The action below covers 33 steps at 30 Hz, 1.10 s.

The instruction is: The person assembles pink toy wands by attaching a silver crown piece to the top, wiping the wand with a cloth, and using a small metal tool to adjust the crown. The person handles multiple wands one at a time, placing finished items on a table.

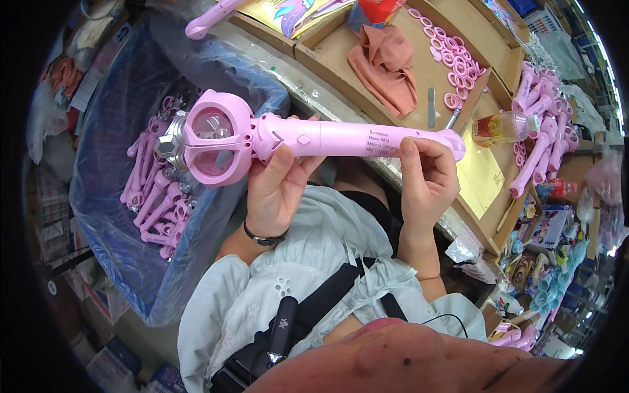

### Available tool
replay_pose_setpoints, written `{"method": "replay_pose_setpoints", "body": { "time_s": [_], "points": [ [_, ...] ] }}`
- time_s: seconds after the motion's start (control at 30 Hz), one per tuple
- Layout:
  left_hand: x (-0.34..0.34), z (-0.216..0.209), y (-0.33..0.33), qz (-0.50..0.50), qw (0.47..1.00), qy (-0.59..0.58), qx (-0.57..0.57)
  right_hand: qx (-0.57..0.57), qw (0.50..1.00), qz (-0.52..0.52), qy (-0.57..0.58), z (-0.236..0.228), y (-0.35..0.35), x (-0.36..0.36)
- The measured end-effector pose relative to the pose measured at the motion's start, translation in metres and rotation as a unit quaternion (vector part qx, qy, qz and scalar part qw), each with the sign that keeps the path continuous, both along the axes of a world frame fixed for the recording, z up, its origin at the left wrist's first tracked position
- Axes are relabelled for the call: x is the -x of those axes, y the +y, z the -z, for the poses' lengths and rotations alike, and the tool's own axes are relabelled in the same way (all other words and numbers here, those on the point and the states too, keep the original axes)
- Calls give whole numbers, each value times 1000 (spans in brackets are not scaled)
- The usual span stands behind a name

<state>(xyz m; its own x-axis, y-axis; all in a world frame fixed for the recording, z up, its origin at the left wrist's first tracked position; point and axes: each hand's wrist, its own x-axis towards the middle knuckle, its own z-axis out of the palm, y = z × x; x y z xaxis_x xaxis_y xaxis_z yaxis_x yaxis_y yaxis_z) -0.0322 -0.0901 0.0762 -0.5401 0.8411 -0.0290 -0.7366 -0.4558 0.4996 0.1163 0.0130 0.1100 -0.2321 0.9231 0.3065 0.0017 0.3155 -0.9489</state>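
Observation:
A pink toy wand [347, 136] lies level across the view, held up in front of my body. Its bulky head on the left has clear round windows and a silver faceted tip [171, 141]. My left hand [275, 190] is closed round the shaft just below the head, the thumb in front and the fingers mostly behind. Near the handle end, my right hand [429, 183] pinches with thumb and curled fingers at the handle, beside small printed text. Whether a thin piece sits between those fingertips is hidden.
Several pink wands lie in a crate [108, 216] lined with blue plastic at left. Cardboard trays [327, 56] on the bench hold pink rings [458, 62], a brownish-pink cloth [386, 69], a metal blade [431, 108] and a bottle [501, 128]. More wands [547, 124] are piled at right.

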Motion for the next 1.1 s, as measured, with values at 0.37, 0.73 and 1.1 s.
{"method": "replay_pose_setpoints", "body": {
  "time_s": [0.37, 0.73, 1.1],
  "points": [
    [1, 2, 0, 4, 1000, -3, -16, 15, 1000, -15, 2, 1, 0, -2],
    [2, 2, 0, 6, 1000, -5, -16, -9, 1000, 7, -3, 7, 2, 1],
    [1, -2, 0, 19, 999, -19, -18, -23, 999, 25, -18, 13, 2, 0]
  ]
}}
